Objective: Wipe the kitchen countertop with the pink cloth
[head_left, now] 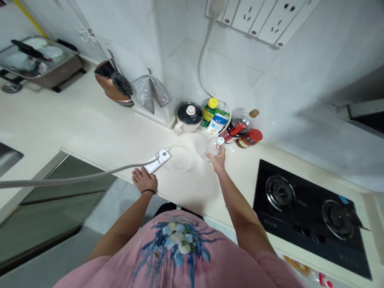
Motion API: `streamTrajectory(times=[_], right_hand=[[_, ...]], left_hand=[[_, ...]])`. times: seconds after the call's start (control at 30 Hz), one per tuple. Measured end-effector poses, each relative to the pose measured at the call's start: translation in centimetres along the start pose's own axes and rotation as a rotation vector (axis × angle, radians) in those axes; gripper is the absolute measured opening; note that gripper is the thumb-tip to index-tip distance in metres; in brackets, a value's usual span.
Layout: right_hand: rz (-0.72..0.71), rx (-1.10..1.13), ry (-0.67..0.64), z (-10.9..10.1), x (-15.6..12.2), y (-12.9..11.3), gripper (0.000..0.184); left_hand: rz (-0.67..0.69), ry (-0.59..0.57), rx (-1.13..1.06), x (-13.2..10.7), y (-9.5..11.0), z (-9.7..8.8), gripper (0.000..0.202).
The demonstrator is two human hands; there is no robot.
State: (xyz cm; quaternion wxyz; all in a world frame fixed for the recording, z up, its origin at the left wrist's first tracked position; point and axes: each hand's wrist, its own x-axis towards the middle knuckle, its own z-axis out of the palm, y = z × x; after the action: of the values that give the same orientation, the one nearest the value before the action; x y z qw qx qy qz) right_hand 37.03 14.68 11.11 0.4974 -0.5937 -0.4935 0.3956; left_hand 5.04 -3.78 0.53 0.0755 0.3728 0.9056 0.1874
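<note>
My right hand (pixel 219 161) is wrapped round a clear container with a white cap (pixel 220 141), which stands on the pale counter. My left hand (pixel 145 181) lies flat at the counter's front edge, fingers stretched out. Beside its fingertips is a white power bank (pixel 159 160) with a thin white cable. Behind the clear container are a green bottle with a yellow cap (pixel 210 110), a white and blue packet (pixel 218 122) and a red-lidded jar (pixel 250 138). A small electric pot with a glass lid (pixel 189 116) stands to their left.
A black two-burner gas hob (pixel 306 216) is at the right. A grey cable (pixel 90 179) crosses from the left to the power bank. Far left stands a glass-lidded electric pan (pixel 42 62). Pans, a scrubber and a silver cloth (pixel 150 94) hang by the wall. Sockets (pixel 261 18) are above.
</note>
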Motion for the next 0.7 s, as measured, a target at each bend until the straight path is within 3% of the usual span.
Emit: streamTrajectory(times=[0.1, 0.23, 0.33, 0.4, 0.47, 0.53, 0.63, 0.7], right_hand=[[-0.035, 0.047, 0.012, 2.2, 3.9, 1.0, 0.091], [-0.043, 0.104, 0.027, 3.5, 6.3, 2.8, 0.104], [-0.057, 0.072, -0.033, 2.8, 6.1, 3.8, 0.119], [-0.061, -0.038, -0.093, 1.0, 4.9, 4.5, 0.128], [-0.049, -0.229, -0.092, -2.3, 2.0, 5.5, 0.127], [-0.016, -0.468, -0.010, -6.8, -2.8, 7.1, 0.114], [0.141, -0.872, 0.159, -14.1, -12.8, 10.1, 0.088], [0.282, -1.103, 0.249, -17.5, -19.2, 12.2, 0.080]], left_hand=[[-0.014, -0.003, 0.008, 0.1, 0.0, 0.1, 0.072], [-0.025, 0.008, 0.020, 0.2, -0.1, 0.2, 0.071], [-0.022, 0.004, 0.024, 0.2, -0.1, 0.1, 0.071], [-0.019, -0.001, 0.025, 0.1, -0.1, 0.0, 0.071], [-0.017, -0.005, 0.025, 0.1, -0.1, -0.1, 0.072], [-0.019, -0.008, 0.025, 0.1, 0.0, -0.2, 0.073], [-0.020, -0.011, 0.027, 0.0, 0.0, -0.2, 0.073], [-0.018, -0.011, 0.030, 0.0, -0.1, -0.2, 0.074]])
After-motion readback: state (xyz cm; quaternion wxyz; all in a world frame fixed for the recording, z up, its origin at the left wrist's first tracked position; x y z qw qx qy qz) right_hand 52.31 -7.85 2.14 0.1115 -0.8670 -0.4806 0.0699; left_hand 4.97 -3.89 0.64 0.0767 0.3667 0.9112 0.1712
